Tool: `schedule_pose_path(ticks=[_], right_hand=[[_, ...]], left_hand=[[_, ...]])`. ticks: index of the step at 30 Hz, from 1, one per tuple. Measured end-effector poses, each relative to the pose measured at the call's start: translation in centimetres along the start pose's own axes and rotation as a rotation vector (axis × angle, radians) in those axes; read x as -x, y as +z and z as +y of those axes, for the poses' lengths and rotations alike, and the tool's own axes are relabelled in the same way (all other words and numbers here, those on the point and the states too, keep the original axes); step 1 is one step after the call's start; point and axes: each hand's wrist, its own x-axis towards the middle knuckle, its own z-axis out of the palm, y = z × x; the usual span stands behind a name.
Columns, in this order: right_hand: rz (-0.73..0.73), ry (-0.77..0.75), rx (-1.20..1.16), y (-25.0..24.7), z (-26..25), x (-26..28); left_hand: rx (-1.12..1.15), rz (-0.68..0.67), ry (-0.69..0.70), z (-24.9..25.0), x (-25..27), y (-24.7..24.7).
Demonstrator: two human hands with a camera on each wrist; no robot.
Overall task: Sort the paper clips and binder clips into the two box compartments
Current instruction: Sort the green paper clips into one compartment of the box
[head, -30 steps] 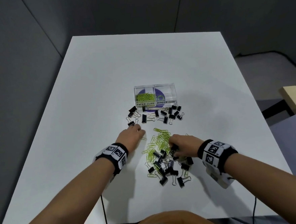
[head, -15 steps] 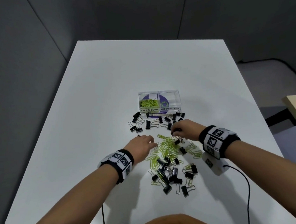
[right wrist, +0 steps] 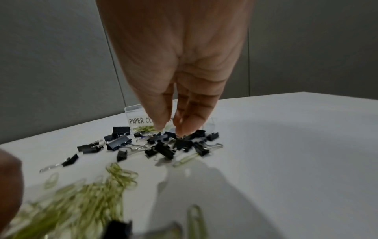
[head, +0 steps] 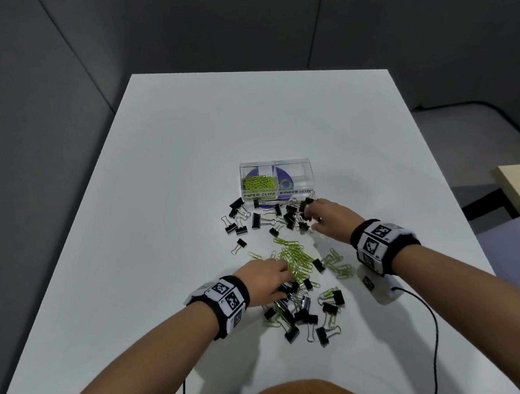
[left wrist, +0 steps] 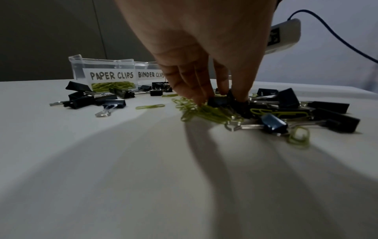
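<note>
A clear two-compartment box [head: 275, 164] stands mid-table; its left part, labelled PAPER CLIPS [left wrist: 111, 75], holds green paper clips, and its right part looks empty. Black binder clips [head: 255, 220] lie scattered just in front of it. My right hand [head: 307, 215] reaches over their right end, its straight fingers [right wrist: 184, 127] touching the clips [right wrist: 163, 148]. Nearer me lies a heap of green paper clips [head: 297, 259] and a mixed pile [head: 300, 311]. There my left hand [head: 286, 282] points down, thumb and fingertips [left wrist: 199, 98] either side of a black binder clip [left wrist: 218, 101].
The white table [head: 160, 203] has bare surface left of and beyond the box. A white wrist unit [head: 379, 287] with a black cable hangs below my right wrist. A wooden surface [head: 519, 185] stands off the table's right side.
My right hand has travelled from the near pile up to the binder clips by the box. My left hand has shifted right onto the paper-clip heap and mixed pile.
</note>
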Motion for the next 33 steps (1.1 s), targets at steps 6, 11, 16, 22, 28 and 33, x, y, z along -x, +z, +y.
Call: schedule_pose_path(ticks=[6, 11, 16, 22, 28, 33], right_hand=[[-0.116, -0.047, 0.183, 1.2, 2.0, 5.4], [-0.065, -0.201, 0.267, 4.5, -0.1, 6.0], [0.012, -0.199, 0.252, 6.4, -0.2, 5.9], [0.132, -0.273, 0.05, 5.2, -0.9, 5.5], [0.041, -0.158, -0.145, 2.5, -1.6, 3.9], [-0.068, -0.155, -0.181, 3.4, -1.5, 4.0]], left_hand=[[0.045, 0.047, -0.035, 0.9, -0.4, -0.3], [0.071, 0.057, -0.06, 1.1, -0.2, -0.3], [0.062, 0.107, -0.14, 1.0, 0.6, 0.3], [-0.003, 0.088, -0.132, 2.4, 0.3, 0.5], [0.024, 0.052, -0.158, 2.7, -0.7, 0.0], [0.074, 0.103, -0.176, 2.0, -0.1, 0.0]])
